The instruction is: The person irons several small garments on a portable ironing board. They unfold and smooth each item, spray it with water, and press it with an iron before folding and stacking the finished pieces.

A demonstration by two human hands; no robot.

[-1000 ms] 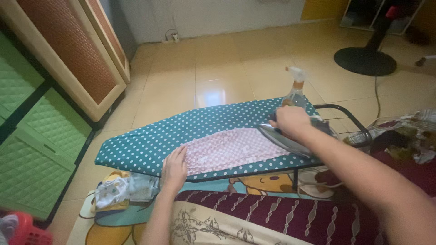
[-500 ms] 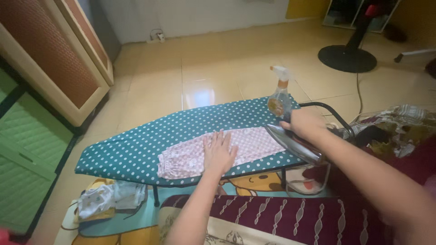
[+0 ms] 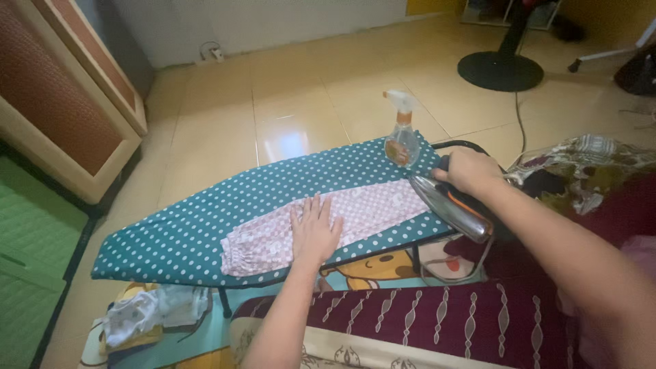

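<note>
A pink patterned garment point(image 3: 355, 212) lies flat along a low ironing board point(image 3: 198, 219) with a teal polka-dot cover. My left hand point(image 3: 314, 229) rests flat on the middle of the garment, fingers spread. My right hand point(image 3: 468, 171) grips the handle of a clothes iron point(image 3: 451, 208), which is tilted at the garment's right end, near the board's right edge. A clear spray bottle point(image 3: 401, 140) with a white trigger stands on the board just behind the iron.
A small pile of baby clothes point(image 3: 150, 318) lies on the cartoon-print mat under the board's left end. A maroon patterned cloth point(image 3: 444, 321) covers my lap. More laundry point(image 3: 588, 164) sits at the right. A fan base point(image 3: 499, 68) and cord are on the tiled floor behind.
My left hand moved from the garment's left end to its middle and now lies flat there. The iron drew back to the garment's right end and tilted up.
</note>
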